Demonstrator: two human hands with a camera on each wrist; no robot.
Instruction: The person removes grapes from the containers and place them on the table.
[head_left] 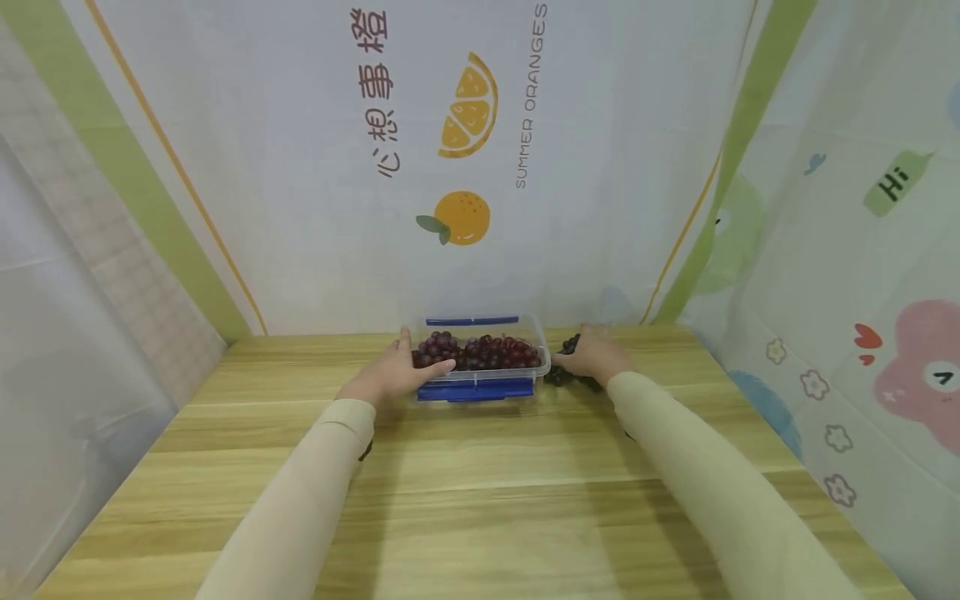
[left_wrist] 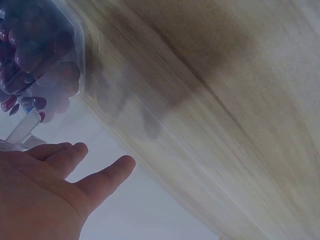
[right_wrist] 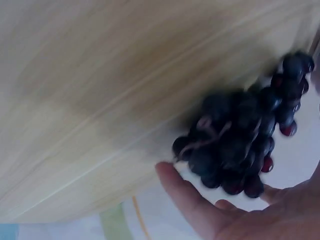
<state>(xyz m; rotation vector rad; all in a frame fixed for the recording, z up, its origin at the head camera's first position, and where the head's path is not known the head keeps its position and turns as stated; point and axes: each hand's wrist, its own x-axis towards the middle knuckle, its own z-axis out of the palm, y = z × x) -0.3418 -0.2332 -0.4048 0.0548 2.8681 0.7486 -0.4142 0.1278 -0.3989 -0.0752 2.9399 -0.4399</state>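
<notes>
A clear plastic box (head_left: 480, 375) with blue side clips holds dark red grapes (head_left: 491, 352), and stands near the far edge of the table. My left hand (head_left: 393, 367) is at its left end, thumb over the front rim and fingers stretched toward the back. In the left wrist view this hand (left_wrist: 55, 185) shows straight, spread fingers beside the box wall (left_wrist: 80, 55). To the right of the box, my right hand (head_left: 592, 358) grips a bunch of black grapes (head_left: 558, 377). The right wrist view shows the bunch (right_wrist: 235, 145) with fingers (right_wrist: 187, 200) curved along its side.
The wooden table (head_left: 480, 500) reaches back to a white curtain (head_left: 315, 250) printed with oranges. Another patterned curtain (head_left: 817, 275) hangs along the right side. A small dark piece (head_left: 365, 451) shows beside the left cuff.
</notes>
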